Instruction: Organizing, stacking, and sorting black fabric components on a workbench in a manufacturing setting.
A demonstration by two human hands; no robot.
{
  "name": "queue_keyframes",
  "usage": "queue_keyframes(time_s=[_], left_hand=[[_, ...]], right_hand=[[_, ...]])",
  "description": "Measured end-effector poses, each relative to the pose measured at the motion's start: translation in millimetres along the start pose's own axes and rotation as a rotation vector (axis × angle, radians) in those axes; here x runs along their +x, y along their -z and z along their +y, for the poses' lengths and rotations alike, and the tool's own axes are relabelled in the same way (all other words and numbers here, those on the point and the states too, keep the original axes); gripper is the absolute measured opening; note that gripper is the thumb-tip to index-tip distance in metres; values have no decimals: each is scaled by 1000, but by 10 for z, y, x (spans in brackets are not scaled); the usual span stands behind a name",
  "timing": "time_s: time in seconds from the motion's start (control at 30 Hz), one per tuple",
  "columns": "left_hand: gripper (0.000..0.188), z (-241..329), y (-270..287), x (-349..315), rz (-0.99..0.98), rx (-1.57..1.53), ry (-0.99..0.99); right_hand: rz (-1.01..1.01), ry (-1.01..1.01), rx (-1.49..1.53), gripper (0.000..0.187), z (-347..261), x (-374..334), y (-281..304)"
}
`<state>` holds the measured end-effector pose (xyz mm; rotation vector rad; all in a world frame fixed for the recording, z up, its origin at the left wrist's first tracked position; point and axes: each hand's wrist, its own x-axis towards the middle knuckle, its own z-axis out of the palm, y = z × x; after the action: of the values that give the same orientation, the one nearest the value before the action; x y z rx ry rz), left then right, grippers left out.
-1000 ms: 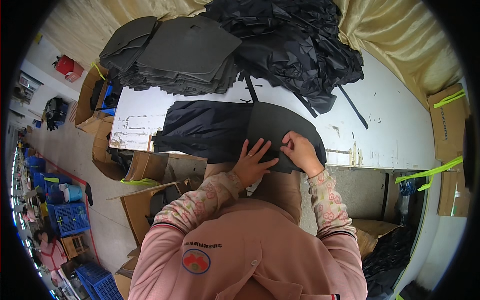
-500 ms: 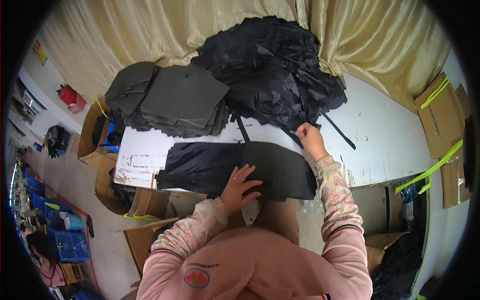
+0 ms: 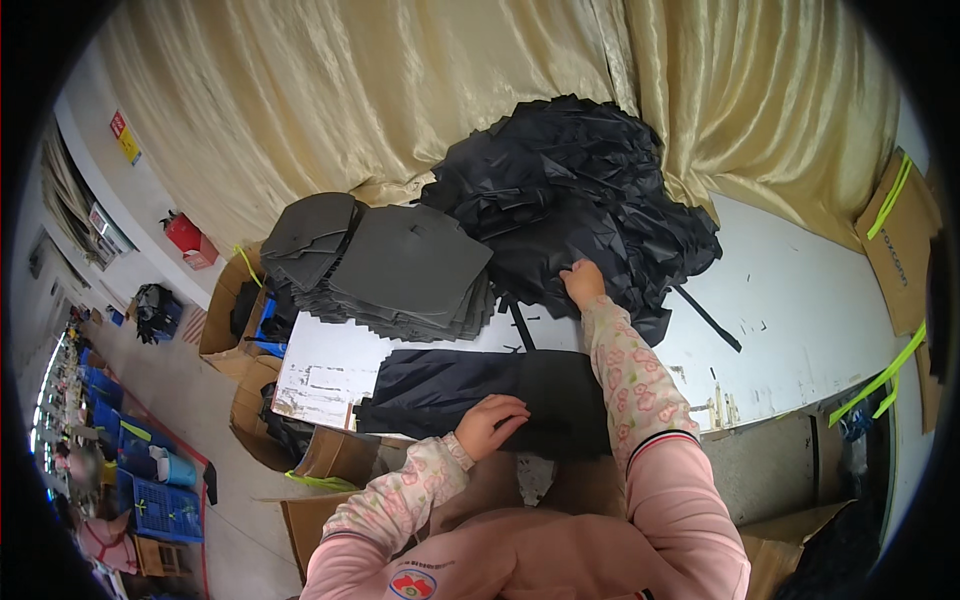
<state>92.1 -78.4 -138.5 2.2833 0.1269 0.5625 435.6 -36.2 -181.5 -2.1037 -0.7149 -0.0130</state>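
Where the two patterned sleeves end, nearest the wearer, the left hand (image 3: 488,425) lies over the near side of a black fabric panel (image 3: 440,385), fingers drawn side by side and slightly curled. Whether it presses or pinches the cloth, I cannot tell. A matte dark sheet (image 3: 565,395) covers the panel's right part, just right of those fingertips, and both pieces lie along the front edge of the white table (image 3: 325,365).

Farther out, past the sheet, the right hand (image 3: 583,284) reaches to the front of a heaped black fabric pile (image 3: 560,190). Its thumb and forefinger are brought close together — but whether any cloth is caught between them does not show. The pile rises beyond and to both sides of that hand; the panel and sheet lie on the wearer's side of it, well apart from its fingertips.

For a clean pick here, I would take one layer by a loose edge, rub it free of its neighbours and draw it off low, with the left palm flat to steady the panel. Left of the pile sit stacked grey sheets (image 3: 410,260); behind everything hangs a gold curtain (image 3: 300,110).
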Motion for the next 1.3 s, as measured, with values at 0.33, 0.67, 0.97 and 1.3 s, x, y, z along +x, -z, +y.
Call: queue_keyframes(time_s=[0.33,0.67,0.97,1.3], left_hand=[[44,415,746,659,321,134,-83],[55,569,990,1442,228,210,-133],[35,126,752,777,-163,248,206],[47,-117,699,447,-80,278,256]], right_hand=[[-604,456,652,9,-1432,-293,1400],[-730,480,447,4,-1213,-580,1663],[-547,579,-302,35,-321,-1266,428],[-410,720,13,8,-829,-707,844]])
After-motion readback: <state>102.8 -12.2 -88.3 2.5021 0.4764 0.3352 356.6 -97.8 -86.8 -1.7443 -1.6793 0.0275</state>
